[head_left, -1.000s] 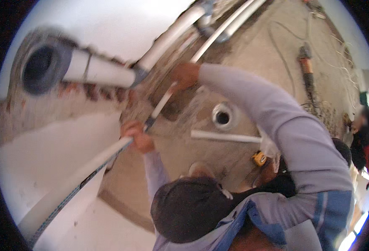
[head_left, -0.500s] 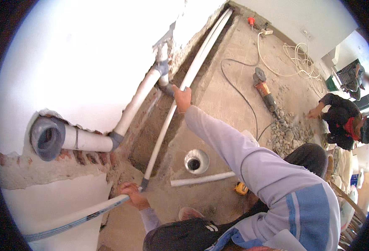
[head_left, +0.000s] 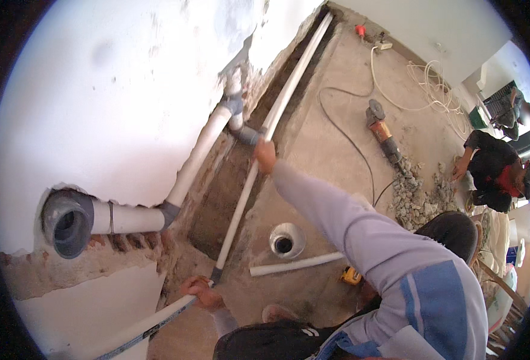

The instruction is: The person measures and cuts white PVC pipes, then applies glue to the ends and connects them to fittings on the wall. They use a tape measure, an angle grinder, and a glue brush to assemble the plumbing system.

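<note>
My left hand (head_left: 201,292) is wrapped round a white plastic pipe (head_left: 157,319) with a line of dark print along it, beside a small grey coupling (head_left: 216,275). From that coupling a thin white pipe (head_left: 239,221) runs up along a trench (head_left: 212,227). Higher on the thin pipe, my right hand (head_left: 265,156) is closed round it, just below a grey elbow (head_left: 250,135). Further up the trench lies more white pipe (head_left: 294,78). A thicker white drainpipe (head_left: 199,155) with grey fittings is set into the broken wall, ending in a wide grey open elbow (head_left: 70,225).
A round floor drain opening (head_left: 288,240) and a loose white pipe (head_left: 295,264) lie right of the trench. Beyond are an angle grinder (head_left: 385,135), rubble (head_left: 412,201) and coiled cable (head_left: 439,87). A yellow tape measure (head_left: 351,276) sits near my leg. A co-worker (head_left: 496,171) crouches at right.
The view has shifted a little. My right hand has slid slightly down the thin pipe, uncovering the grey elbow's end. The pipe in my left hand has swung toward me.
</note>
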Demonstrator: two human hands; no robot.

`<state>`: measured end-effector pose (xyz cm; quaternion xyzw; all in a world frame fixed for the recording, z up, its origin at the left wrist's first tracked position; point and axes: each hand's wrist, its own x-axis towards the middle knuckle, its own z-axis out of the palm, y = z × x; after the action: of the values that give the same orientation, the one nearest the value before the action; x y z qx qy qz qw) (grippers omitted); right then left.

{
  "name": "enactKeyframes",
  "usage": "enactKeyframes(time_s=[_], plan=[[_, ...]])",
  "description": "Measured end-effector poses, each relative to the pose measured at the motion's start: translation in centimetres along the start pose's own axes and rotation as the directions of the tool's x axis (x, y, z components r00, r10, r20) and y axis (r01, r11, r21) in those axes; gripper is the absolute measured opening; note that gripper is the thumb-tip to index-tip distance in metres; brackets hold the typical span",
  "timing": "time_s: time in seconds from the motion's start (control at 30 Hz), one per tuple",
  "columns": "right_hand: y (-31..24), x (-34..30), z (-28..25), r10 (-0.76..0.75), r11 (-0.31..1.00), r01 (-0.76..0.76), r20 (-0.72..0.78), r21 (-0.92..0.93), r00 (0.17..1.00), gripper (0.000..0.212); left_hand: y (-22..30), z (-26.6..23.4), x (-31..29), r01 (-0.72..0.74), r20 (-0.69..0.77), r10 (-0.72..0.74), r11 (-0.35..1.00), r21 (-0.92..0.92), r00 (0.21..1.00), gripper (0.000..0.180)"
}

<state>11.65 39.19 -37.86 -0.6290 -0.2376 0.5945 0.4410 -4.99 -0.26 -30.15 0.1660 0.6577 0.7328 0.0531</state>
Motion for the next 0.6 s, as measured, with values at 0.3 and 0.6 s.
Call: enactKeyframes(time_s=[0.3, 0.6], plan=[[3.5, 6.9, -3.6, -0.191, 0.961, 0.190, 0.015, -0.201, 0.981, 0.047, -0.1, -0.9, -1.9, 0.014, 0.357, 0.001, 0.999, -0.038, 0.934, 0.045], [1.3, -4.1, 0.5, 0.121, 0.992, -0.123, 0.087, 0.014, 0.989, 0.043, -0.3, -6.9, 0.9, -0.312, 0.233, 0.244, 0.891, 0.328, 0.941, 0.044]])
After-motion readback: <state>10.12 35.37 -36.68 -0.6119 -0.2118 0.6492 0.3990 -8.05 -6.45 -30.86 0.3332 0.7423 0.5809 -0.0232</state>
